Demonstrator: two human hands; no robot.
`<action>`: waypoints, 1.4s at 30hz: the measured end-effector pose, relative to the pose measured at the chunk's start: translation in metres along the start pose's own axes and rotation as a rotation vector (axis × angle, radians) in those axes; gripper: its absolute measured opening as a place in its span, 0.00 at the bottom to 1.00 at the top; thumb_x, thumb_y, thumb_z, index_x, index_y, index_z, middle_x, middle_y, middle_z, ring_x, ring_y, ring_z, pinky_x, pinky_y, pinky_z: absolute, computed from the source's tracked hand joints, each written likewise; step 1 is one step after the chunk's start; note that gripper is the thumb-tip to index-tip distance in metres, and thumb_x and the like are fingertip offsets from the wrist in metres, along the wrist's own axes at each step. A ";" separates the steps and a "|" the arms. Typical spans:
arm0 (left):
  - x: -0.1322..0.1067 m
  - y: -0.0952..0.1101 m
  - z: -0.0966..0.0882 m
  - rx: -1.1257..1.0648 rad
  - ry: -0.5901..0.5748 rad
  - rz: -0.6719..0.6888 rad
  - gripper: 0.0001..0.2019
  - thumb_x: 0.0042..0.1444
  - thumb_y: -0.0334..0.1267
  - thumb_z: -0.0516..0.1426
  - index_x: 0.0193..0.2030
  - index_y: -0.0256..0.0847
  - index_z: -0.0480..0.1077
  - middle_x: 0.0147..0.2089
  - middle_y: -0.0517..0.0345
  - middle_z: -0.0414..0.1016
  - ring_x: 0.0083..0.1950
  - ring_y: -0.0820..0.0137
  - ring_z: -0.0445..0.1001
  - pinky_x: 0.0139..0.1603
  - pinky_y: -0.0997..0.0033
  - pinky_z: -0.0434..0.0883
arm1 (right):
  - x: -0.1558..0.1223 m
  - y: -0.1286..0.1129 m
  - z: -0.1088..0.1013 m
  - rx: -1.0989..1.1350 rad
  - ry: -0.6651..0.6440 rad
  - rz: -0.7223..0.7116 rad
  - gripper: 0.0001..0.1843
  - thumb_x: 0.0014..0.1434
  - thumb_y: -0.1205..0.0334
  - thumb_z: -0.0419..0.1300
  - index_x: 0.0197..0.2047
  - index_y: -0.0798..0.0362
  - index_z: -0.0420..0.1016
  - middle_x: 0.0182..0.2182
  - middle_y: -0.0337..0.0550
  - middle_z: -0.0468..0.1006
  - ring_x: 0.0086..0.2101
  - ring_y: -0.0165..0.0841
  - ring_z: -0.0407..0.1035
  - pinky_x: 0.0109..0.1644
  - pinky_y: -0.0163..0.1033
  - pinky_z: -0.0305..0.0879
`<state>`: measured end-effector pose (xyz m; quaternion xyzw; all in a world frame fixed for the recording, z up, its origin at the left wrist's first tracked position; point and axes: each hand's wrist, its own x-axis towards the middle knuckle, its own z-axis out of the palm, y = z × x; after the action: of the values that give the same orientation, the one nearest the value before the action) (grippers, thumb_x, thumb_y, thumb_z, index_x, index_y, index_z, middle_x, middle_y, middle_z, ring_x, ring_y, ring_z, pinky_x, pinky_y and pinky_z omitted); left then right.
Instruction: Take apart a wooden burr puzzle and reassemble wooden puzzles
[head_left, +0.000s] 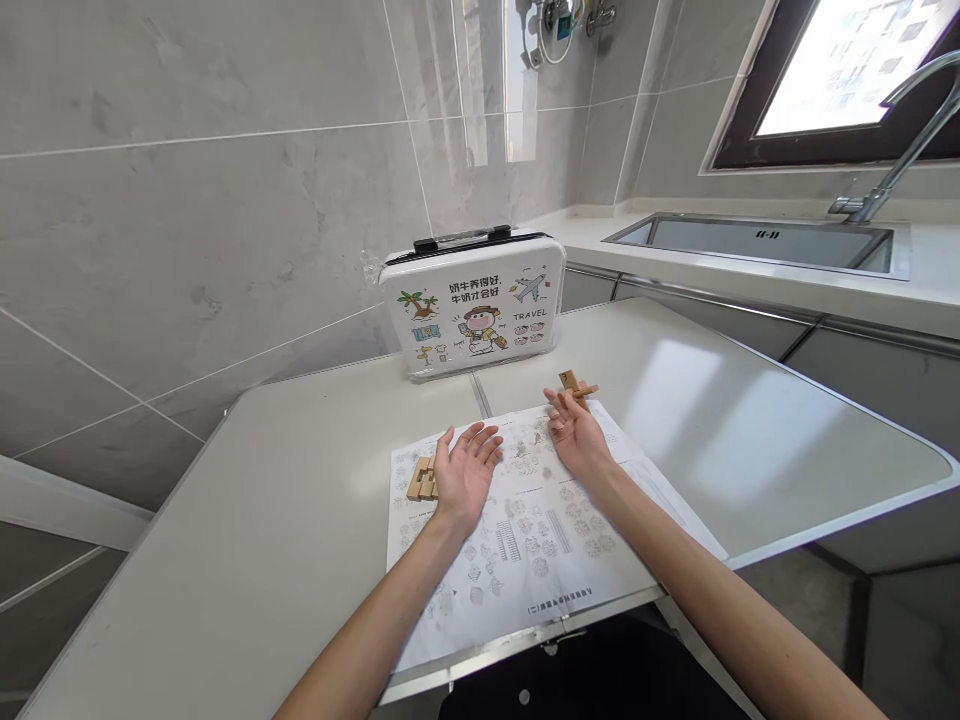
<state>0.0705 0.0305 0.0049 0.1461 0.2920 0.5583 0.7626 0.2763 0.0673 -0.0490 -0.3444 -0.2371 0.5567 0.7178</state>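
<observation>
My left hand [468, 474] rests palm up over the printed sheet [525, 590], its fingers loosely spread and holding nothing. Just to its left lie several notched wooden puzzle pieces [422, 480], set close together and partly hidden by the hand. My right hand [578, 437] is turned palm up near the sheet's far edge. Between its thumb and fingers are light-brown wooden burr puzzle pieces [571, 384], one crossing another. How the fingers press on them is partly hidden. Small line drawings of puzzles cover the sheet.
A white cartoon-printed case [480, 310] in clear plastic stands at the back of the white table [300, 520]. Behind it rises a grey tiled wall. On the right are a counter with a sink [757, 240], a tap [911, 150] and a window.
</observation>
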 end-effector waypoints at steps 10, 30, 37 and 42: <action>-0.001 0.000 0.000 -0.010 -0.012 0.000 0.17 0.65 0.47 0.57 0.46 0.33 0.76 0.44 0.43 0.79 0.41 0.62 0.79 0.42 0.64 0.76 | 0.004 0.000 -0.005 0.178 0.019 0.049 0.16 0.61 0.52 0.71 0.41 0.46 0.68 0.47 0.41 0.81 0.26 0.26 0.69 0.24 0.33 0.76; -0.026 0.007 0.015 1.287 -0.560 0.443 0.06 0.65 0.39 0.59 0.45 0.42 0.74 0.44 0.53 0.78 0.46 0.64 0.74 0.54 0.62 0.71 | -0.032 -0.014 0.044 -0.084 -0.102 0.167 0.18 0.52 0.52 0.75 0.33 0.51 0.71 0.27 0.35 0.75 0.20 0.23 0.63 0.19 0.30 0.59; -0.022 0.057 0.000 1.738 -0.582 0.618 0.09 0.63 0.40 0.61 0.50 0.45 0.73 0.50 0.53 0.80 0.51 0.60 0.77 0.55 0.59 0.73 | -0.041 -0.005 0.052 -0.470 -0.272 0.100 0.20 0.57 0.44 0.68 0.36 0.50 0.69 0.25 0.35 0.77 0.17 0.24 0.62 0.20 0.32 0.55; -0.020 0.107 -0.031 1.937 -0.700 0.684 0.28 0.57 0.49 0.69 0.61 0.46 0.69 0.60 0.48 0.76 0.62 0.54 0.73 0.65 0.51 0.69 | -0.044 -0.004 0.052 -0.586 -0.311 0.084 0.15 0.60 0.48 0.64 0.36 0.51 0.69 0.26 0.35 0.77 0.19 0.24 0.62 0.21 0.32 0.57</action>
<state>-0.0344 0.0437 0.0444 0.9109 0.3187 0.2008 0.1684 0.2295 0.0359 -0.0107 -0.4568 -0.4794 0.5396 0.5199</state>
